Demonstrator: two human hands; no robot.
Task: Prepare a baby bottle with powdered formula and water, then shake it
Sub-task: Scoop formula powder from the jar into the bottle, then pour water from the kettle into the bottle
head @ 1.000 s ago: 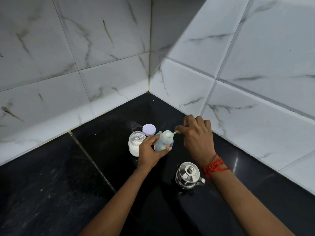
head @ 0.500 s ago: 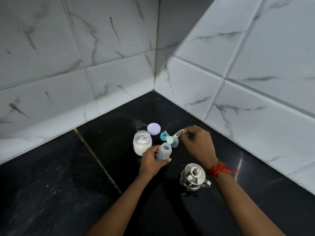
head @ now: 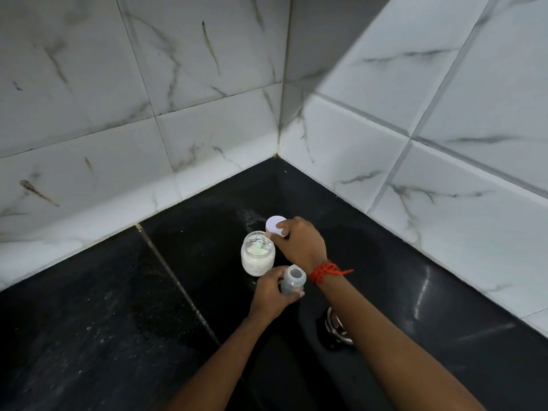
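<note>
Scooping step: my right hand [head: 299, 244] pinches the pale green scoop [head: 260, 246] in the clear glass powder jar [head: 257, 258], left hand [head: 271, 293] grips the small open translucent baby bottle [head: 292, 281] just below; next, carry 1 level scoop over.

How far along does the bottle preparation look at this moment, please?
Done: the powder jar is open, its white lid lying behind it, and the baby bottle stands uncapped. In hand: the left hand grips the bottle while the right hand dips the scoop into the jar. Left: water, presumably from the steel kettle, then capping and shaking. How much powder is inside the bottle is unclear.
</note>
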